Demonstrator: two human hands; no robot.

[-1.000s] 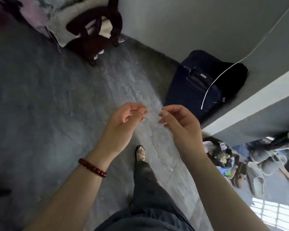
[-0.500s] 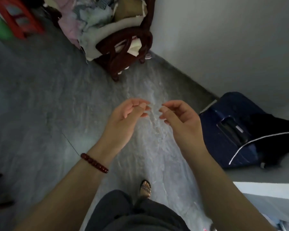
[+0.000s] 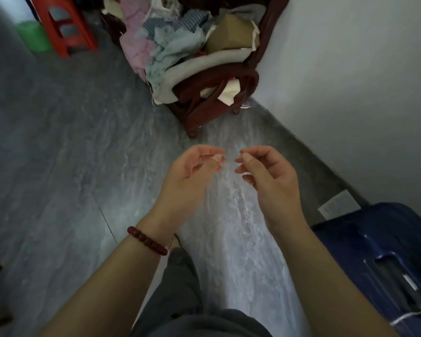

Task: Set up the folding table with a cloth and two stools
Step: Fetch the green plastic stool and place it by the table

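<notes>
We see left hand [image 3: 187, 181] and right hand [image 3: 270, 183] raised side by side over the floor [image 3: 58, 166], close but apart. Fingers are curled and thumbs meet fingertips; we cannot tell if they pinch anything. Red stool [image 3: 66, 27] stands far top left, near the chair [image 3: 216, 93] heaped with fabric. Suitcase [image 3: 379, 251] is at right.

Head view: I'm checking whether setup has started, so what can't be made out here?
- Folding table: nowhere in view.
- Red stool: seat cut off by the top edge.
- Left hand and right hand: fingers curled, but whether they pinch anything thin is lost in floor glare.
- Blue suitcase: cut off by the right and bottom edges.
</notes>
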